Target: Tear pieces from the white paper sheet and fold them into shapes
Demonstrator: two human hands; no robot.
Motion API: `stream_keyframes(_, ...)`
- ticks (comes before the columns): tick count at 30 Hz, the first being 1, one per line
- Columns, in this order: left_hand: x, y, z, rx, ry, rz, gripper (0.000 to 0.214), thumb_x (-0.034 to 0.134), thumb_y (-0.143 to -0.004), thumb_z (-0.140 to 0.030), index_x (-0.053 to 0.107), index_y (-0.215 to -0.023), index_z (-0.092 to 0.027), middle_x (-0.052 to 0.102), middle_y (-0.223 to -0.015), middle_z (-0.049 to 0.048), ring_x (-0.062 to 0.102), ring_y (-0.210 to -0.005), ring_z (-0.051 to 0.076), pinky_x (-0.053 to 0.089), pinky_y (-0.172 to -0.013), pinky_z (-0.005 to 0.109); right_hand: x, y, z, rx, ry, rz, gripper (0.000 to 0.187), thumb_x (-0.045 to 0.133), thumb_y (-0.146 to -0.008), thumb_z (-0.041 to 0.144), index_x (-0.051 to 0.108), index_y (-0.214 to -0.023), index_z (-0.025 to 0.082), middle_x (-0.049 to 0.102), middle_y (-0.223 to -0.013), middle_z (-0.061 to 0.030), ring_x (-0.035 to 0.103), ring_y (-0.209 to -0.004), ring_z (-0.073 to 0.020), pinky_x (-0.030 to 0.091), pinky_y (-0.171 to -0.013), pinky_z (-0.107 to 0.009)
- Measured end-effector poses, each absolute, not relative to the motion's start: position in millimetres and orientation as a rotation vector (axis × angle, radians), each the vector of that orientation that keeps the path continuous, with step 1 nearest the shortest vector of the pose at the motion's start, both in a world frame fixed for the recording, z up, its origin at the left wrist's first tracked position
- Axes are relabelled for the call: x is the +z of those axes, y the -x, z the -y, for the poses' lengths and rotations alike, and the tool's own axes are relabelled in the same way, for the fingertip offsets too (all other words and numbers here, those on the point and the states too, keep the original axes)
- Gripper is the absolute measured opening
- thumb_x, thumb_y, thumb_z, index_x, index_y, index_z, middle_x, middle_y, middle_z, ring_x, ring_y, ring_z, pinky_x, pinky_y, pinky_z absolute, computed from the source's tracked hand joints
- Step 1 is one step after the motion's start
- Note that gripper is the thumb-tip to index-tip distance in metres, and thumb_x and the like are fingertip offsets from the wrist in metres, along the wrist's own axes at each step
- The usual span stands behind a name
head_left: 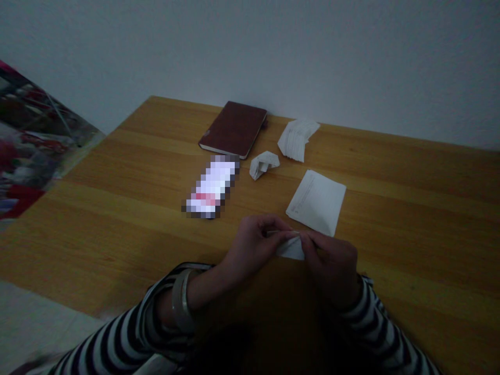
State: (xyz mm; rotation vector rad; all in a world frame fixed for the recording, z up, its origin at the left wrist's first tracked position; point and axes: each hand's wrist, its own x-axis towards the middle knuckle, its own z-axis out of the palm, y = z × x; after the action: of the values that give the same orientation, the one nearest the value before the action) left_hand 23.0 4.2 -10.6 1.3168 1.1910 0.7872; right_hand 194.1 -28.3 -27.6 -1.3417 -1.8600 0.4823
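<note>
"Where is the slip (291, 251)?"

"It is between the two hands, at the near side of the bench (117, 208). Its visible part reaches from left to right, and this seems to be its long axis."

"How are the hands?"

"The left hand (253, 242) pinches the slip at its far edge, with thumb and finger. The right hand (332, 263) pinches its right end. The fingertips come very close; whether they touch, I cannot tell."

"Which hand is nearer to the stack (318, 200)?"

"The right one. The stack lies just beyond it, on the far side, turned at an angle. Its long side is difficult to judge."

"And the materials?"

"The slip is thin, white paper, with a crease-like line. The stack is flat paper, four-cornered, with faint print along its left edge. Farther away is a pile (295, 139) of narrow folded papers, overlapping like a fan. Left of it, and nearer, stands a folded piece (263, 165), angular and hollow."

"What else?"

"A phone (213, 187) with a bright screen, blurred, and beyond it a book (234, 129) with a smooth brown cover. The bench is wood, with long grain."
</note>
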Motion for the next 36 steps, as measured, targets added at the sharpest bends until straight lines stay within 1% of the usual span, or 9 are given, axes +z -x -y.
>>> stream_keyframes(6,-14.5,-23.5,2.4,0.828,-1.435,-1.22,0.011,0.068,-0.084,-0.022,0.07,-0.078,-0.013,0.072,-0.073,0.0041,0.064,-0.066,0.014,0.047,-0.06,0.022,-26.8,-194.4,24.1,0.872,1.355,1.718,0.028,0.052,-0.094,0.031,0.064,-0.073,0.017,0.056,-0.054,0.0031,0.05,-0.046,-0.0096,0.036,-0.044,-0.02)
stream_keyframes(10,-17.9,-25.0,5.1,0.817,-1.6,-1.183,0.013,0.062,-0.088,-0.022,0.068,-0.08,-0.013,0.07,-0.072,0.0024,0.062,-0.064,0.012,0.045,-0.059,0.021,-29.2,-193.8,23.8,0.794,1.409,1.679,0.032,0.058,-0.09,0.031,0.061,-0.062,0.016,0.048,-0.048,0.005,0.044,-0.043,-0.008,0.031,-0.043,-0.02)
stream_keyframes(15,-21.4,-23.9,3.6,0.765,-1.663,-1.106,0.015,0.052,-0.093,-0.017,0.066,-0.099,-0.016,0.07,-0.08,0.0023,0.062,-0.071,0.013,0.045,-0.065,0.024,-33.4,-193.3,23.4,0.7,1.491,1.631,0.029,0.057,-0.09,0.028,0.063,-0.065,0.016,0.049,-0.049,0.005,0.044,-0.044,-0.0081,0.031,-0.045,-0.021)
stream_keyframes(18,-22.6,-23.7,3.7,0.733,-1.642,-1.159,0.026,0.05,-0.094,-0.017,0.056,-0.119,-0.016,0.064,-0.07,-0.0009,0.056,-0.061,0.013,0.039,-0.057,0.023,-34.3,-191.2,22.4,0.862,1.483,1.542,0.026,0.056,-0.09,0.029,0.061,-0.067,0.017,0.05,-0.053,0.0047,0.045,-0.048,-0.009,0.032,-0.046,-0.02)
stream_keyframes(22,-23.4,-26.2,5.9,0.818,-1.48,-1.155,0.032,0.051,-0.094,-0.021,0.043,-0.125,-0.016,0.05,-0.056,-0.0073,0.044,-0.05,0.01,0.03,-0.049,0.021,-32.9,-187.1,25.5,1.078,1.447,1.32,0.027,0.053,-0.092,0.036,0.056,-0.071,0.019,0.049,-0.058,0.0045,0.044,-0.052,-0.0101,0.034,-0.047,-0.021)
stream_keyframes(24,-23.3,-27.8,7.2,0.865,-1.387,-1.152,0.036,0.052,-0.095,-0.026,0.039,-0.128,-0.016,0.05,-0.056,-0.0077,0.044,-0.05,0.01,0.031,-0.049,0.02,-32.9,-185.3,28.3,1.071,1.449,1.305,0.029,0.052,-0.093,0.038,0.054,-0.071,0.019,0.048,-0.06,0.0045,0.043,-0.054,-0.0106,0.034,-0.049,-0.021)
stream_keyframes(30,-20.8,-27.4,7.4,0.881,-1.306,-1.119,0.037,0.05,-0.097,-0.035,0.047,-0.129,-0.017,0.061,-0.067,-0.0018,0.052,-0.06,0.012,0.04,-0.054,0.021,-36.8,-184.2,30.0,1.059,1.487,1.38,0.036,0.047,-0.095,0.041,0.054,-0.068,0.018,0.045,-0.059,0.0033,0.041,-0.057,-0.0112,0.033,-0.052,-0.024)
stream_keyframes(33,-18.2,-25.1,7.9,0.88,-1.426,-1.053,0.032,0.045,-0.099,-0.034,0.06,-0.122,-0.018,0.071,-0.095,0.0054,0.063,-0.084,0.016,0.049,-0.074,0.026,-37.9,-185.4,28.8,1.048,1.483,1.35,0.037,0.046,-0.096,0.04,0.053,-0.067,0.018,0.044,-0.058,0.0038,0.04,-0.056,-0.0109,0.032,-0.05,-0.024)
stream_keyframes(36,-18.2,-24.3,11.3,0.858,-1.509,-0.995,0.034,0.046,-0.099,-0.033,0.063,-0.125,-0.019,0.069,-0.121,0.0077,0.062,-0.108,0.019,0.048,-0.093,0.031,-38.6,-184.5,29.9,0.986,1.495,1.354,0.039,0.046,-0.096,0.039,0.049,-0.063,0.019,0.042,-0.056,0.0044,0.039,-0.054,-0.0104,0.03,-0.049,-0.024)
